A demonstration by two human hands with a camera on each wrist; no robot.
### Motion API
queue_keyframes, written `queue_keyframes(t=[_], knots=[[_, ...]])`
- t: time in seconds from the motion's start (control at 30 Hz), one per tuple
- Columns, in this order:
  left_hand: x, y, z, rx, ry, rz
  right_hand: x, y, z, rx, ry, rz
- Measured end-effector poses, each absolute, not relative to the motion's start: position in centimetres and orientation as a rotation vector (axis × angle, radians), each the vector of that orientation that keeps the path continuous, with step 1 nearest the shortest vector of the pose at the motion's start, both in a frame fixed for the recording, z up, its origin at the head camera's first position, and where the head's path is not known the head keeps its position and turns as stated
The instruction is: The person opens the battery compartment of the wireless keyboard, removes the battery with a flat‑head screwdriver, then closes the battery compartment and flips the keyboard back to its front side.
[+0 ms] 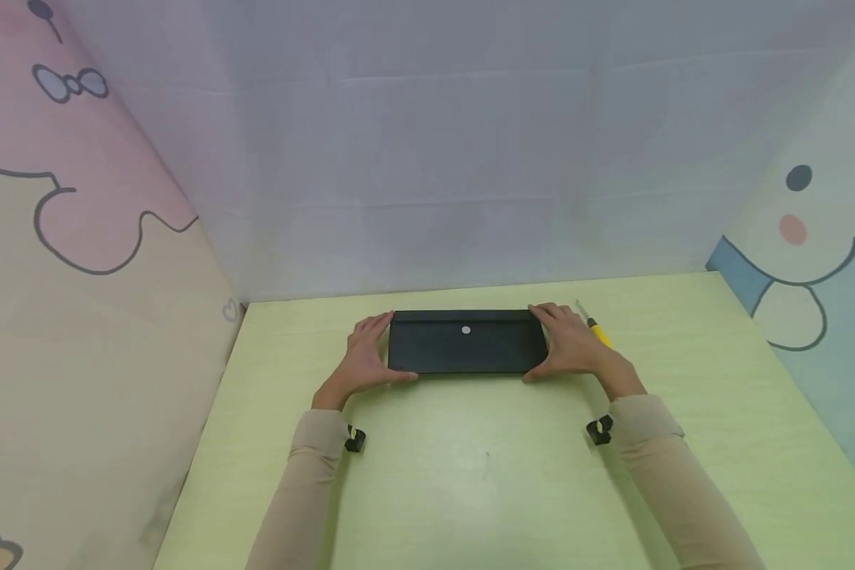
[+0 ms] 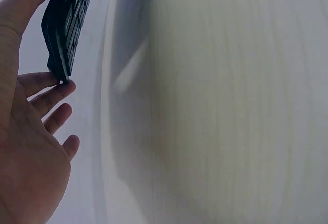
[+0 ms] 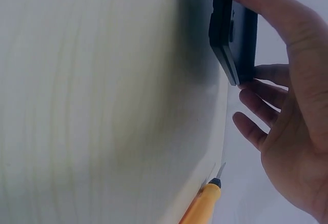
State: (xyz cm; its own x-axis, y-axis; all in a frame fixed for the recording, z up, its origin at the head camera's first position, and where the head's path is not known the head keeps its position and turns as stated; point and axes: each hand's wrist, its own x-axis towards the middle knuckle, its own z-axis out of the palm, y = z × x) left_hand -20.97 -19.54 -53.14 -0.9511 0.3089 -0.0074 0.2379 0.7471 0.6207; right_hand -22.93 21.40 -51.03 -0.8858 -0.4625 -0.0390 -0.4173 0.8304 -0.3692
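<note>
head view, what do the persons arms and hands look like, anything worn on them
The left sleeve and right sleeve are long and plain beige, with wide cuffs that look turned back. A small, blocky black device sits at the inner side of each cuff: left device, right device. The left hand and right hand are bare, with no gloves, rings or cables visible.

The keyboard [image 1: 463,352] hides its keys [image 2: 79,16] from the head view, and the left wrist view's top edge crops it. Its white spot [image 1: 466,330] is too small to identify. Right of the keyboard, the right hand [image 1: 571,344] covers the end of the screwdriver [image 1: 600,333].
</note>
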Motion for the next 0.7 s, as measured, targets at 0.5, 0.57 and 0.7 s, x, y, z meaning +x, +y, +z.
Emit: queue_keyframes(t=[0.5,0.57,0.7], knots=[[-21.4,-19.5,-54.4,0.404,2.81,0.853,-23.4,20.6,-51.3,-0.695,2.863,-0.399],[-21.3,-19.5,-54.4,0.395,2.805,0.852,-23.3,20.5,-51.1,-0.676,2.849,-0.404],[-21.0,-19.4,-54.4,0.382,2.806,0.834,-23.0,20.4,-50.9,-0.655,2.827,-0.405]])
